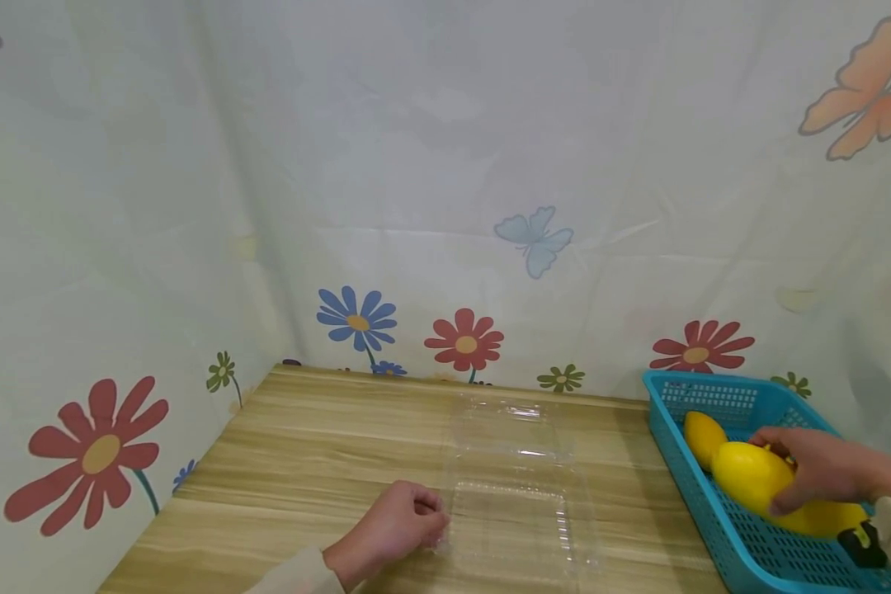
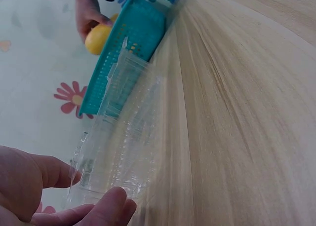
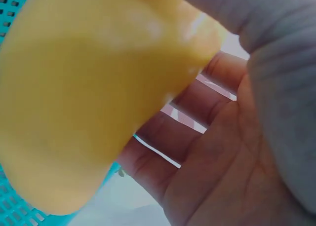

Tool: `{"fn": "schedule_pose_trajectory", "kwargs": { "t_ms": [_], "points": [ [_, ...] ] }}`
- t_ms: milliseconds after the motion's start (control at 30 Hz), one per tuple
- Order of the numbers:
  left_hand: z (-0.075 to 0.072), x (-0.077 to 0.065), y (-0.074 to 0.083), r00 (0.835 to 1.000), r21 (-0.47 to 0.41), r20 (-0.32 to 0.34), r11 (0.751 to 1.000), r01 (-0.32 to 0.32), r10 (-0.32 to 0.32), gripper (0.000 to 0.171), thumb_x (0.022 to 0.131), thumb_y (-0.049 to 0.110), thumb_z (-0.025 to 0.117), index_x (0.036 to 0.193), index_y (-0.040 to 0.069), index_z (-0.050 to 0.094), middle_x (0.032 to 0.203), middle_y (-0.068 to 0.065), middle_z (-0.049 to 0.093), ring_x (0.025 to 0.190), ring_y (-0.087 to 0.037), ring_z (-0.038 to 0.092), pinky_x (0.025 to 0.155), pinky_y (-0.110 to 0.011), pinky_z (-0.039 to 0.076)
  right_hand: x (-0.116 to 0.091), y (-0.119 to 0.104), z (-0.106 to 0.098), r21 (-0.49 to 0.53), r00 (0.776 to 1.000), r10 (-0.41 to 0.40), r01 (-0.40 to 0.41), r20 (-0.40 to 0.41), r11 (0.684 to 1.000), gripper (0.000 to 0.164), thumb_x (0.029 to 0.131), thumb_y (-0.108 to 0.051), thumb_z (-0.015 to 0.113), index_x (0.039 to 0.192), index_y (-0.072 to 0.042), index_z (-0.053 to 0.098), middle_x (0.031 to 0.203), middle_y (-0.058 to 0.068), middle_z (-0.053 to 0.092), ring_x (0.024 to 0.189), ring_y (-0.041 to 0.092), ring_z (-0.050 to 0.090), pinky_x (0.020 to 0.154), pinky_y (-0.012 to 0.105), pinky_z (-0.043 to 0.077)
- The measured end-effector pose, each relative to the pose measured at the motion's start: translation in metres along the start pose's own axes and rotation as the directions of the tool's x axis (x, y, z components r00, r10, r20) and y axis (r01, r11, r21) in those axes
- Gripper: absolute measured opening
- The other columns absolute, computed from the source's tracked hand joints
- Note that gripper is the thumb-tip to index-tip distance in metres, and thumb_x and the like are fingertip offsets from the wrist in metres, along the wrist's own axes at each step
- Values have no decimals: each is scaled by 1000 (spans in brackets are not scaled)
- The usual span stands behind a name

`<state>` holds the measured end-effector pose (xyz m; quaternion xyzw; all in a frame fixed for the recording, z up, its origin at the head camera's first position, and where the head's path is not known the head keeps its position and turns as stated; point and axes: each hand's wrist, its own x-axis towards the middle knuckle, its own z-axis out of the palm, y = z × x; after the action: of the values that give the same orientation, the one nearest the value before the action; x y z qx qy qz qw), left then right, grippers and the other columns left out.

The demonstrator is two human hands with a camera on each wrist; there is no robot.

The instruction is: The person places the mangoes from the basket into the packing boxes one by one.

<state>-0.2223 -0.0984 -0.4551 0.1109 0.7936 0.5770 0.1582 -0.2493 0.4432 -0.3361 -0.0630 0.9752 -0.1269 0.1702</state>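
At the middle front of the table lies a clear plastic clamshell box (image 1: pixel 508 528), unfolded, with its lid half (image 1: pixel 505 425) toward the wall. My left hand (image 1: pixel 397 524) pinches the box's left edge; in the left wrist view, the thumb and fingers (image 2: pixel 111 206) are on either side of that rim. Over the blue basket (image 1: pixel 686 487), my right hand (image 1: pixel 824 466) grips a smooth yellow fruit (image 1: pixel 750 474) with a tapered end. The right wrist view has the same yellow fruit (image 3: pixel 94 102) between thumb and curled fingers. Another yellow fruit (image 1: pixel 704 437) lies farther back in the basket.
More yellow (image 1: pixel 824 518) shows in the basket below the right hand. A small black object (image 1: pixel 864 544) is by the right wrist. The wood-grain table (image 1: pixel 327 445) meets a pale curtain (image 1: pixel 416 165) with printed flowers and butterflies at the back and left.
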Motion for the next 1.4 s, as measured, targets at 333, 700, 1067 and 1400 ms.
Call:
{"fn": "schedule_pose_trajectory", "kwargs": {
  "t_ms": [333, 700, 1067, 1400],
  "points": [
    [-1, 1, -1, 1000, 2, -5, 1000, 0, 0, 19, 90, 2, 65, 105, -9, 69, 88, -12, 71, 71, -12, 65, 66, -28, 58, 1, -14, -8, -65, 995, -64, 59, -78, 996, 79, 67, -39, 94, 125, 2, 59, 104, 2, 68, 87, 18, 57, 73, 38, 51],
    [0, 2, -2, 1000, 19, -27, 1000, 0, 0, 22, 88, -1, 62, 107, -10, 68, 89, -12, 70, 71, -12, 65, 65, -27, 57, 1, -32, -13, -116, 984, -117, 101, -135, 988, 82, 66, -40, 93, 129, 0, 60, 105, 2, 67, 86, 17, 56, 70, 35, 49],
    [-1, -1, 1, 1000, 20, -19, 1000, 9, -9, 25, 88, -1, 61, 111, -12, 66, 91, -13, 70, 74, -14, 67, 68, -30, 59, 2, -55, -11, -114, 968, -190, 173, -162, 978, 84, 66, -38, 93, 135, -2, 60, 111, 3, 69, 86, 17, 57, 69, 34, 49],
    [0, -2, 2, 1000, 8, -13, 1000, 14, -14, 22, 90, 0, 62, 108, -11, 66, 90, -14, 69, 72, -13, 65, 64, -26, 57, 9, -82, -9, -93, 968, -190, 176, -164, 980, 84, 63, -39, 95, 132, -5, 60, 111, 2, 69, 90, 18, 58, 72, 35, 50]
  ]
}}
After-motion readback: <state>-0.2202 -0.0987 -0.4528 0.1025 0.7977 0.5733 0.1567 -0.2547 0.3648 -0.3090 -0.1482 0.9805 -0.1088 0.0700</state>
